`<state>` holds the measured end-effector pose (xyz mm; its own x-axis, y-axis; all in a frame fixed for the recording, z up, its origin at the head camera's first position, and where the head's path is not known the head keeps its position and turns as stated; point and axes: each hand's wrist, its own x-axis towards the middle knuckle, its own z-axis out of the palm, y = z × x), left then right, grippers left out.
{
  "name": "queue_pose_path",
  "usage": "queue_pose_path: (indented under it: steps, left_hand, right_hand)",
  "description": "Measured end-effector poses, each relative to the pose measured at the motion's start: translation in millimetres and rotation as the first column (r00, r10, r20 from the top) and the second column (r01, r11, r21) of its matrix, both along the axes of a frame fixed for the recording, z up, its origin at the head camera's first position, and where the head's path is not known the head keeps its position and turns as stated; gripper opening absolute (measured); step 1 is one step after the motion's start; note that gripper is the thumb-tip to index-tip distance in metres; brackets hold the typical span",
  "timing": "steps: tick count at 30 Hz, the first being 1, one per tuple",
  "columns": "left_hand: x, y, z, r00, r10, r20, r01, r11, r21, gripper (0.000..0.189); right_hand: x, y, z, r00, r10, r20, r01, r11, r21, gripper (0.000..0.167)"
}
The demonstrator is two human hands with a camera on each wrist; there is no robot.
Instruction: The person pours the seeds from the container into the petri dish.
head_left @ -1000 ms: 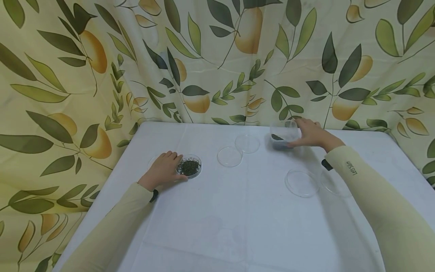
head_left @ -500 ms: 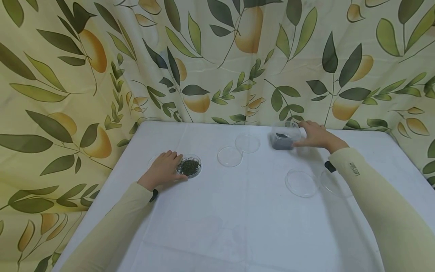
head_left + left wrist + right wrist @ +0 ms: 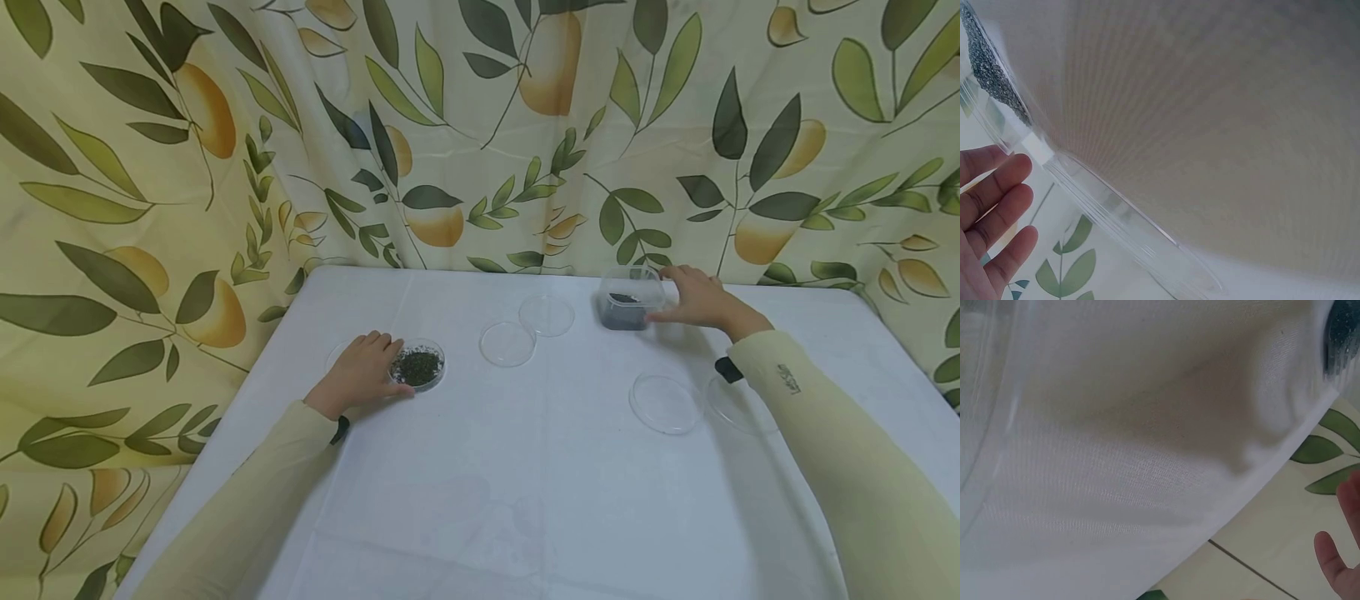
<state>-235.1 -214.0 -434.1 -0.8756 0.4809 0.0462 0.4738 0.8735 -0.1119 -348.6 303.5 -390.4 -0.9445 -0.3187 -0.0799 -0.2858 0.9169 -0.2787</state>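
In the head view my left hand (image 3: 358, 375) spans the left side of a clear round petri dish (image 3: 437, 385) of dark green granules. Its thumb lies along the near rim and its fingers along the far one; the left wrist view shows fingertips (image 3: 1019, 165) right at the dish wall. At the back right of the table, my right hand (image 3: 697, 302) holds a clear square plastic container (image 3: 622, 315) by its right side, thumb near and fingers far. The container stands upright, dark material inside. In the right wrist view, other fingers (image 3: 1329, 559) of that hand stretch out loosely.
Two clear round dishes, one nearer (image 3: 507, 345) and one farther (image 3: 546, 317), lie at mid-table. Two more, a left one (image 3: 666, 405) and a right one (image 3: 738, 408), lie nearer the right sleeve. A leaf-printed curtain (image 3: 480, 167) hangs behind the white tablecloth (image 3: 480, 500).
A second ago the square container was tilted in my right hand; it has since come upright, and the hand has shifted slightly right. My left hand and the petri dish have stayed put.
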Motion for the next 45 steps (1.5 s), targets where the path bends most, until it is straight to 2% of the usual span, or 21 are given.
queue_pose_path:
  steps: [8, 20, 27, 33, 37, 45]
  left_hand:
    - [-0.5, -0.1, -0.1, 1.0, 0.006, 0.004, -0.006, 1.0, 0.002, 0.087]
    - [-0.8, 0.1, 2.7, 1.0, 0.008, 0.012, -0.008, 1.0, 0.005, 0.086]
    - [0.2, 1.1, 3.4, 0.999, 0.019, 0.03, -0.019, 1.0, 0.003, 0.086]
    - [1.0, 1.0, 2.9, 1.0, 0.018, 0.022, -0.018, 1.0, 0.012, 0.086]
    - [0.9, 0.4, 2.5, 1.0, 0.014, 0.011, -0.014, 1.0, 0.016, 0.086]
    - [0.6, -0.1, 2.1, 1.0, 0.001, -0.007, -0.001, 1.0, 0.016, 0.086]
  right_hand:
    - [5.0, -3.2, 7.8, 1.0, -0.018, -0.019, 0.017, 0.999, -0.03, 0.104]
    - [19.1, -27.4, 24.8, 0.993, 0.014, -0.113, -0.024, 0.996, -0.086, 0.093]
    - [30.6, -59.7, 29.0, 0.984, 0.067, -0.168, -0.085, 0.991, -0.105, 0.092]
    - [45.6, -98.9, 31.0, 0.954, 0.169, -0.247, -0.193, 0.978, -0.076, 0.091]
    - [53.6, -124.4, 29.3, 0.924, 0.246, -0.293, -0.267, 0.963, -0.034, 0.084]
    - [67.3, -166.8, 26.2, 0.863, 0.355, -0.359, -0.371, 0.928, 0.027, 0.083]
